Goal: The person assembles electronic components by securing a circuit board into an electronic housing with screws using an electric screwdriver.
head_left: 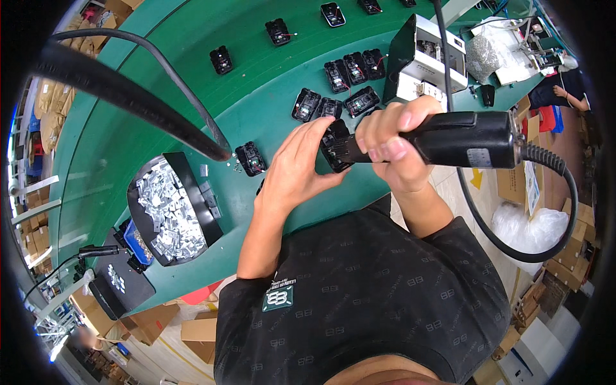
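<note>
My right hand (399,144) is wrapped round a black corded electric screwdriver (471,140), held nearly level with its cable trailing off to the right. The tool's front end points left, at a small black plastic housing (333,146). My left hand (292,170) grips that housing between the thumb and the fingers; the tool's tip and the exact contact are hard to make out. Just left of my left hand, another black housing (250,159) with electronics inside lies on the green bench. Several more open housings (362,101) with small wires lie beyond my hands.
A black tray (206,221) of silvery metal pieces stands at the left, beside a blue bin (136,244) of small parts. A white-and-black machine (431,54) stands at the back right. Thick black cables (138,99) cross overhead. Spaced-out housings (278,31) lie on the far green surface.
</note>
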Available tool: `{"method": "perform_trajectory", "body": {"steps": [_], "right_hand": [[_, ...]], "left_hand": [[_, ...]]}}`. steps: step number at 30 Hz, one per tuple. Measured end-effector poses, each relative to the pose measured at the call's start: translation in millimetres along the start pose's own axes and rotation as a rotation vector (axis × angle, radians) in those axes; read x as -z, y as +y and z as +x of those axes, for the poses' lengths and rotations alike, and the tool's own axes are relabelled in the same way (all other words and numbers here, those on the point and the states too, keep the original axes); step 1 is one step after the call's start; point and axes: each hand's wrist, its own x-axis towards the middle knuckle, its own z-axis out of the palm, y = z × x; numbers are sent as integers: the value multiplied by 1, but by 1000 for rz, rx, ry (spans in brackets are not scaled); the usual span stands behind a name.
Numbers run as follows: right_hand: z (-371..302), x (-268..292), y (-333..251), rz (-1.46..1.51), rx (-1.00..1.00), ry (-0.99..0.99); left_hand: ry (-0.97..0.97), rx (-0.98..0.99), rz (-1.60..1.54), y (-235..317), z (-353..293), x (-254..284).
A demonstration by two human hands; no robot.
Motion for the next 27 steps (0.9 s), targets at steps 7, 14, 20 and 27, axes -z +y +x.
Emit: {"method": "perform_trajectory", "body": {"steps": [7,14,20,27], "right_hand": [[0,-3,3,-18,-6,-47],[-9,12,-6,6,130,-172],[-2,43,-61,122,270,-43],[9,129,-43,-530,305,493]], "left_hand": [[-13,-41,88,3,1,3],[-119,-48,41,8,10,-1],[-280,15,-14,-6,2,-3],[-112,229,-83,-14,-12,-5]]}}
